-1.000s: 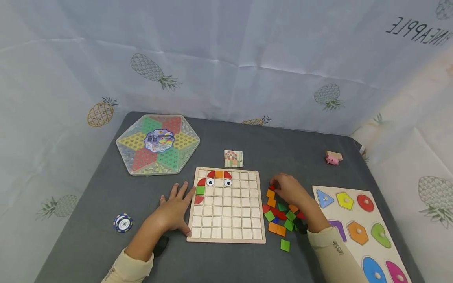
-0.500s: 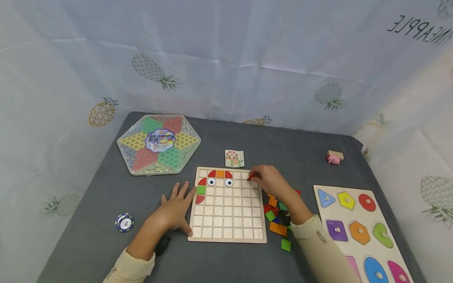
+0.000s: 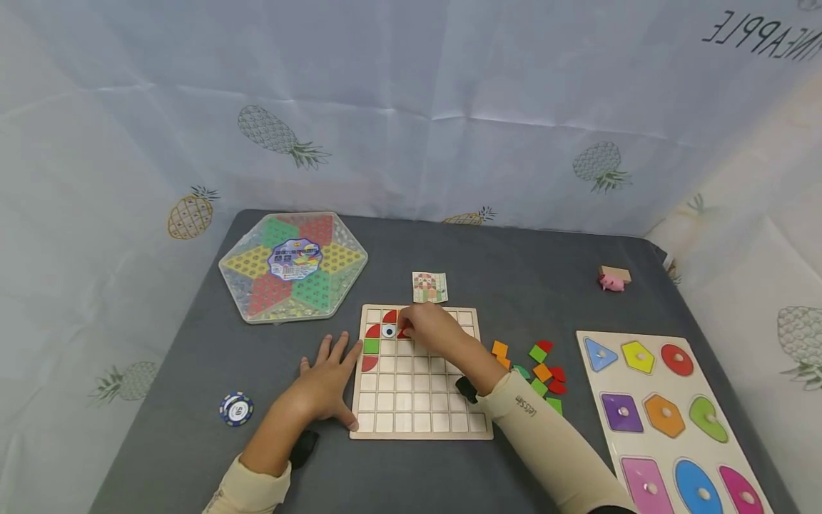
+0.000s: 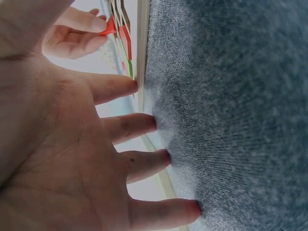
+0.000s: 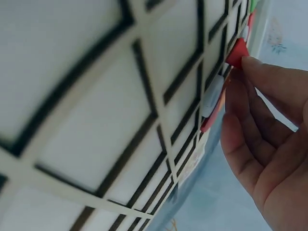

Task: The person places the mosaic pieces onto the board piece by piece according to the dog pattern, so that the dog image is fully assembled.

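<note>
On the grey surface, a clear hexagonal box at far left holds a star-patterned board. The wooden grid board, at centre, is probably stiff and easily shifted; its shallow cells hold several tiles toward the far left. The left hand lies at its left edge, fingers spread and grasping nothing. The right hand pinches a tilted red tile over the far-left cells: likely light, rigid, slightly slippery, best held by opposite edges.
</note>
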Demonstrator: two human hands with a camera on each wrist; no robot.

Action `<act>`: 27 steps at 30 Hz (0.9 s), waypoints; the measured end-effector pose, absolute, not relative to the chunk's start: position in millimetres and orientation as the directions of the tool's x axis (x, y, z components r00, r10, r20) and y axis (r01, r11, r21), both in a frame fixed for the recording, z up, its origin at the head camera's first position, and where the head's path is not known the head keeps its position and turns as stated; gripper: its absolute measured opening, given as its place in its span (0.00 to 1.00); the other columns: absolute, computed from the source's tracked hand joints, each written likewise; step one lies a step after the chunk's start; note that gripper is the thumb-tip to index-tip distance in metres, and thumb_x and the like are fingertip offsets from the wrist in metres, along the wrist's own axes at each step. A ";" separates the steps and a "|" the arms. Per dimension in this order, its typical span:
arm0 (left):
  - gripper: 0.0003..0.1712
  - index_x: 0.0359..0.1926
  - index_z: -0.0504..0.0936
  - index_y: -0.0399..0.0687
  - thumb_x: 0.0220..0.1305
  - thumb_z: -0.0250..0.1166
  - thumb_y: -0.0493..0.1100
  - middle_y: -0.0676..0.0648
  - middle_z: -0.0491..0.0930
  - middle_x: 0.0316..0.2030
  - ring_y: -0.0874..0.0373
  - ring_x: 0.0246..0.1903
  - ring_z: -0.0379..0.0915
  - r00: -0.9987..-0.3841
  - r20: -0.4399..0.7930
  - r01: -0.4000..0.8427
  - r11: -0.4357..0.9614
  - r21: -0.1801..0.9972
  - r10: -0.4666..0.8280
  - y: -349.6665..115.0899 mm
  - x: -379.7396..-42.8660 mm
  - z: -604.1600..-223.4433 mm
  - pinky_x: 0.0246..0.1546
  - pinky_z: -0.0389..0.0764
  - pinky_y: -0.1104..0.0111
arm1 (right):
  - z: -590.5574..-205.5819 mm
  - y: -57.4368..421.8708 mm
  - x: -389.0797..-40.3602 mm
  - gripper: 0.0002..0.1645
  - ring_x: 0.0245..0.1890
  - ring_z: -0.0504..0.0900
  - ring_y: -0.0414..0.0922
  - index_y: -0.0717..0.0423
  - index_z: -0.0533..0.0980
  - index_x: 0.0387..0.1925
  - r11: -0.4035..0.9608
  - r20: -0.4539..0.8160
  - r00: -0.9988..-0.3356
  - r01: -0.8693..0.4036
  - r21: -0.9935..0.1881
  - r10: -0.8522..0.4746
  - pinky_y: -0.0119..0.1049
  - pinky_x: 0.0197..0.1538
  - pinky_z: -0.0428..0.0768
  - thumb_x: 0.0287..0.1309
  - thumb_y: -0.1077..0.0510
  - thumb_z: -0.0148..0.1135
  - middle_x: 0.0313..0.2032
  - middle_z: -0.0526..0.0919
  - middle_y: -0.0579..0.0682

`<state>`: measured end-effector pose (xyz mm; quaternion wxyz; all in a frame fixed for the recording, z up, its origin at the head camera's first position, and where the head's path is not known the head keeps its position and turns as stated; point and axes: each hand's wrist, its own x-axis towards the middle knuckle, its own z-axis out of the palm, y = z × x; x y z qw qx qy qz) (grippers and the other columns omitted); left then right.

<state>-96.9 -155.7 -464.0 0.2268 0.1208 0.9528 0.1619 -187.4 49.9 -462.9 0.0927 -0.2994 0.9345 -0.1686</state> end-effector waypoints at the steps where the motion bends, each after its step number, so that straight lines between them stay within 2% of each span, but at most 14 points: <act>1: 0.75 0.70 0.48 0.49 0.19 0.81 0.56 0.37 0.40 0.69 0.36 0.67 0.29 -0.868 -0.392 0.157 0.918 0.363 0.304 -155.4 -96.7 -464.6 0.50 0.46 0.30 | -463.9 50.2 -187.2 0.05 0.29 0.76 0.36 0.51 0.81 0.33 0.765 -0.075 -0.802 -0.531 -0.364 -0.593 0.30 0.35 0.75 0.53 0.60 0.62 0.30 0.81 0.42; 9: 0.75 0.70 0.48 0.49 0.18 0.80 0.57 0.37 0.40 0.69 0.36 0.67 0.29 -0.865 -0.393 0.167 0.917 0.362 0.312 -154.8 -96.8 -463.6 0.50 0.46 0.30 | -462.4 62.9 -183.9 0.11 0.39 0.79 0.40 0.50 0.81 0.41 0.789 -0.093 -0.818 -0.509 -0.344 -0.568 0.35 0.41 0.76 0.54 0.58 0.62 0.39 0.82 0.44; 19: 0.75 0.70 0.48 0.48 0.18 0.81 0.56 0.36 0.41 0.69 0.35 0.67 0.30 -0.866 -0.391 0.166 0.916 0.365 0.313 -156.6 -96.1 -461.0 0.50 0.46 0.30 | -461.3 73.9 -182.1 0.09 0.35 0.78 0.39 0.52 0.81 0.37 0.782 -0.095 -0.808 -0.525 -0.336 -0.582 0.33 0.39 0.76 0.50 0.61 0.65 0.35 0.81 0.46; 27: 0.75 0.70 0.48 0.49 0.18 0.81 0.56 0.37 0.40 0.69 0.36 0.67 0.29 -0.865 -0.404 0.151 0.922 0.356 0.297 -154.1 -96.2 -460.7 0.51 0.46 0.30 | -462.7 74.0 -182.1 0.10 0.36 0.78 0.39 0.53 0.81 0.37 0.790 -0.108 -0.816 -0.505 -0.347 -0.568 0.33 0.39 0.76 0.50 0.61 0.65 0.35 0.82 0.46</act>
